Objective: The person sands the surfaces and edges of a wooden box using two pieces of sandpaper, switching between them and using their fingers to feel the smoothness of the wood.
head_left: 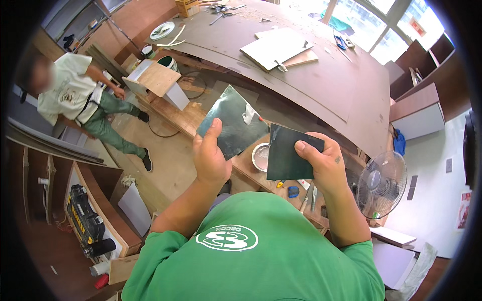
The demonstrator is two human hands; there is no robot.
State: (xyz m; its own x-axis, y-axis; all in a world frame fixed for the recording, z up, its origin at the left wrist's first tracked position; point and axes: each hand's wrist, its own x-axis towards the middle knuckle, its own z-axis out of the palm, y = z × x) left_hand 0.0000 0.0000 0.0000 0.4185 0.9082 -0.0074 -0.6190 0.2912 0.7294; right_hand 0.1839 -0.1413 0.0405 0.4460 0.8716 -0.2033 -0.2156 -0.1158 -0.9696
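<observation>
My left hand [212, 156] pinches a dark green, glossy flat square plate [228, 128] by its near corner, thumb on top. A dab of white paste [248, 114] sticks near its right edge. My right hand [329, 163] grips a second dark square plate [288, 153], its thumb pressed on the face. The two plates are held side by side in front of my chest, their near edges almost meeting. Below and between them, an open round tub [260, 157] with pinkish-white paste stands on a wooden bench [238, 168], partly hidden by the right plate.
A large brown worktable [321, 95] bears white boards [278, 47] and scattered tools. On the bench lie a blue tape measure [293, 191] and hand tools. A fan [381, 185] stands right. Another person [75, 90] stands left. A black-yellow tool case [83, 213] sits lower left.
</observation>
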